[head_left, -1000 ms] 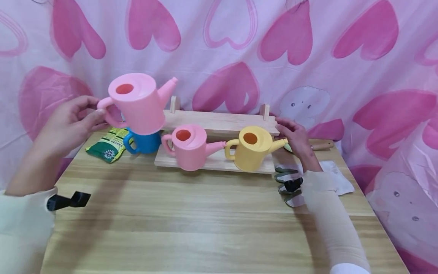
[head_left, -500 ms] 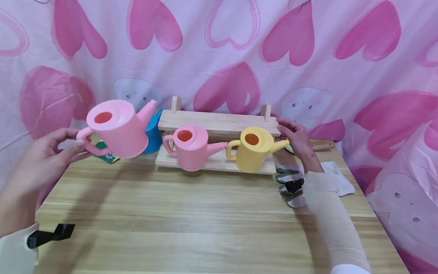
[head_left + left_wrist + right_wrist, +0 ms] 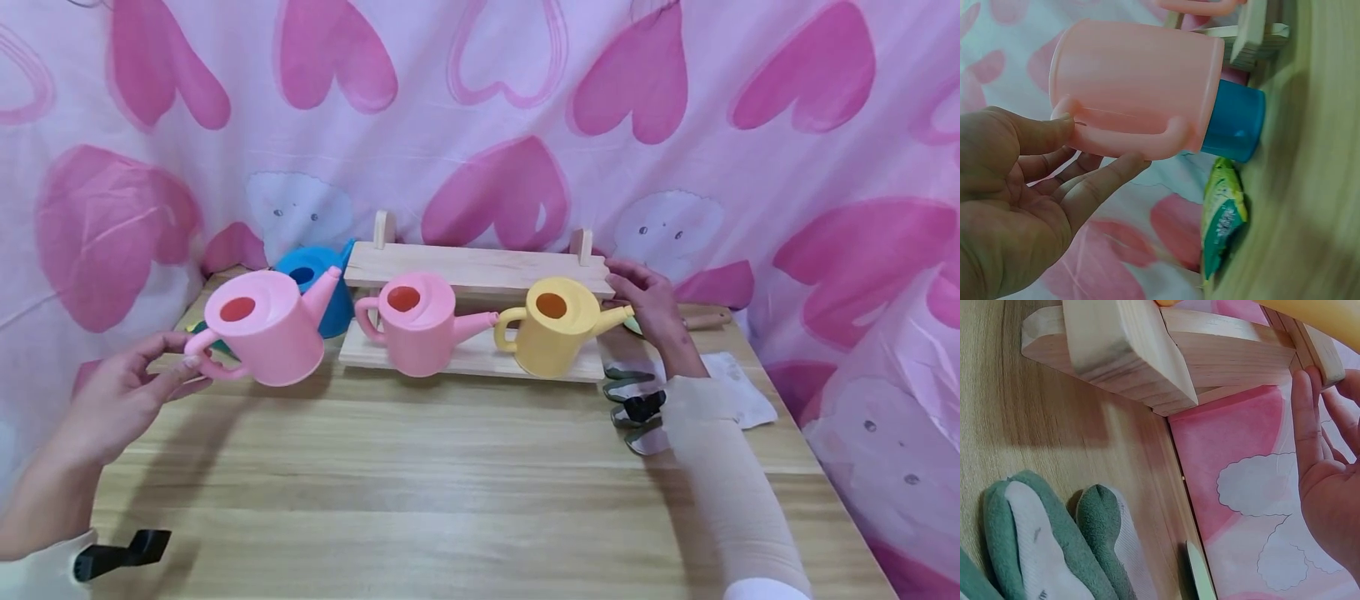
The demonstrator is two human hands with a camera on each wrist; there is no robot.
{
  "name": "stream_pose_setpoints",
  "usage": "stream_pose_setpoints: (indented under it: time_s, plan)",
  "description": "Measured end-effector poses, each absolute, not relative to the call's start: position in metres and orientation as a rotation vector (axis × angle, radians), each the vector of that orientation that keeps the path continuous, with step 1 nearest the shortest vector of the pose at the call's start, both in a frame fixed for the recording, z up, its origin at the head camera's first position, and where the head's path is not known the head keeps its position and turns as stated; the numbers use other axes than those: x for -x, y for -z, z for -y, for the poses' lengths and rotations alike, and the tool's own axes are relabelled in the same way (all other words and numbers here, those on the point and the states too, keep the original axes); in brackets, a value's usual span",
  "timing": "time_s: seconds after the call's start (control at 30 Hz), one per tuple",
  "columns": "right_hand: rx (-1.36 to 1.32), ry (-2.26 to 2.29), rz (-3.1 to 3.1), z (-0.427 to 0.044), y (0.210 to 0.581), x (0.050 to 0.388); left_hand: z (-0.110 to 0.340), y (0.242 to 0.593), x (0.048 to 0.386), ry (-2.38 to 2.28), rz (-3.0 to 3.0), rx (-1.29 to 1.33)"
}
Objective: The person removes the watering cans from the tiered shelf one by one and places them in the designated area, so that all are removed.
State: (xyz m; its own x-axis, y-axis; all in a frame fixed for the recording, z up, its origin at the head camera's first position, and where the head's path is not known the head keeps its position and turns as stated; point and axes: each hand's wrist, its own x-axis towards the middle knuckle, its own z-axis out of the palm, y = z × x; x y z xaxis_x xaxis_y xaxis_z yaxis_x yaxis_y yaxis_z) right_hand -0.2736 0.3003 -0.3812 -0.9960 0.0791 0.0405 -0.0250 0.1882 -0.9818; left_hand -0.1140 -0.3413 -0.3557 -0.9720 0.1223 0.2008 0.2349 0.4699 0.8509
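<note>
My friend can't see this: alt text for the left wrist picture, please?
Left hand gripping a pink watering can by its handle above a wooden table, where a blue watering can and a green and yellow packet rest.

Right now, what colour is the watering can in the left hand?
That watering can is pink; head view shows best.

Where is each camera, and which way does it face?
Head: head-worn, facing forward and down at the wooden shelf; left hand and right hand show.
Left wrist: wrist-worn, facing the held pink can and blue can; left hand shows.
Right wrist: wrist-worn, facing the wooden shelf's end and glove fingers; right hand shows.
Head and left wrist share the blue can.
</note>
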Motion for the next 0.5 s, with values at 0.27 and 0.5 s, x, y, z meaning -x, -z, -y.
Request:
stream_pose_setpoints:
  time_s: [0.27, 0.5]
  plan:
    - [0.055, -1.992, 2.324, -0.302, 0.383, 0.272, 0.339, 0.369, 0.113, 1.496, 2.673, 0.291]
    - [0.051, -1.931, 2.370, -0.301, 0.383, 0.273, 0.339, 0.382, 0.113, 1.509, 2.710, 0.275]
